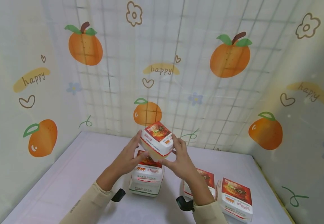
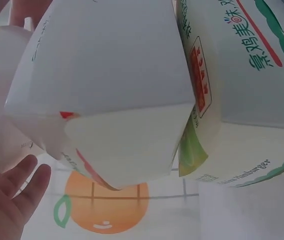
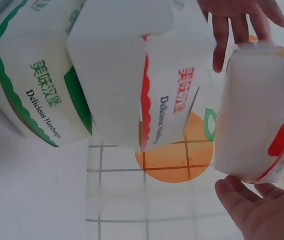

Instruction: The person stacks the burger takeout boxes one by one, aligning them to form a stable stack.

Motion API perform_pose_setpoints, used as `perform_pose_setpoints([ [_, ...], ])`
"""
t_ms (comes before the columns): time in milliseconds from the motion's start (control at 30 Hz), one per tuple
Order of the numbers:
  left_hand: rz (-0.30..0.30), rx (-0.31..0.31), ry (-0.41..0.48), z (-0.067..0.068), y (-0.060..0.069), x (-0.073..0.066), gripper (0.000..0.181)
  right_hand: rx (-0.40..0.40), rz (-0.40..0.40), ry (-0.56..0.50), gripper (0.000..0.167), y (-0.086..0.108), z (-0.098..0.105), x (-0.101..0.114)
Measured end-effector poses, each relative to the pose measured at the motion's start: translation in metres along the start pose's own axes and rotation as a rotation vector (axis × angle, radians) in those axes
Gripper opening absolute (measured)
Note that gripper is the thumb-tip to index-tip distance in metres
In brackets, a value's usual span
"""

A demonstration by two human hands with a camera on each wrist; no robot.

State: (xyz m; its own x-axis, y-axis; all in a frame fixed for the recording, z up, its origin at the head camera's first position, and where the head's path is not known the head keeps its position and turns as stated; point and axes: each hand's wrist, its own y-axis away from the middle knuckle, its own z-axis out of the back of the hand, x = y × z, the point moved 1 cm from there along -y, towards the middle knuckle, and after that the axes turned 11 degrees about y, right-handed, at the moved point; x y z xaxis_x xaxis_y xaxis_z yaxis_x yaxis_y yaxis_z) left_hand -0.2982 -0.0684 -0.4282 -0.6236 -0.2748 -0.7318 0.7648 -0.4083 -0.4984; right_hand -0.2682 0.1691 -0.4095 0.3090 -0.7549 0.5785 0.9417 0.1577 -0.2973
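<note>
Both hands hold one red-topped hamburger box (image 1: pixel 157 137), tilted in the air in the head view. The left hand (image 1: pixel 129 155) grips its left side and the right hand (image 1: pixel 181 160) its right side, fingers and thumbs bent round the edges. Below and slightly left stands a stack of two boxes (image 1: pixel 146 175), the upper one with red trim, the lower with green trim. In the left wrist view the stack (image 2: pixel 106 65) fills the middle, with the held box (image 2: pixel 1 100) at the left edge. In the right wrist view the held box (image 3: pixel 254 110) shows at right.
Two more red-topped boxes stand side by side at the front right, one (image 1: pixel 236 199) fully in view, the other (image 1: pixel 207 179) partly behind the right forearm. A printed curtain (image 1: pixel 117 77) with oranges surrounds the pale table (image 1: pixel 75 168) at the back and sides.
</note>
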Motion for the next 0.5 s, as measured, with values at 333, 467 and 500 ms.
perform_pose_setpoints([
  [333,0.105,-0.073,0.195,0.002,-0.004,-0.011,0.091,-0.089,0.142,0.014,0.061,0.005,-0.002,0.0],
  [467,0.145,-0.105,0.227,0.004,-0.003,-0.012,0.093,-0.124,0.194,0.028,0.049,0.007,-0.003,0.002],
  [500,0.157,-0.111,0.231,0.004,-0.003,-0.011,0.094,-0.127,0.205,0.033,0.048,0.008,-0.003,0.002],
])
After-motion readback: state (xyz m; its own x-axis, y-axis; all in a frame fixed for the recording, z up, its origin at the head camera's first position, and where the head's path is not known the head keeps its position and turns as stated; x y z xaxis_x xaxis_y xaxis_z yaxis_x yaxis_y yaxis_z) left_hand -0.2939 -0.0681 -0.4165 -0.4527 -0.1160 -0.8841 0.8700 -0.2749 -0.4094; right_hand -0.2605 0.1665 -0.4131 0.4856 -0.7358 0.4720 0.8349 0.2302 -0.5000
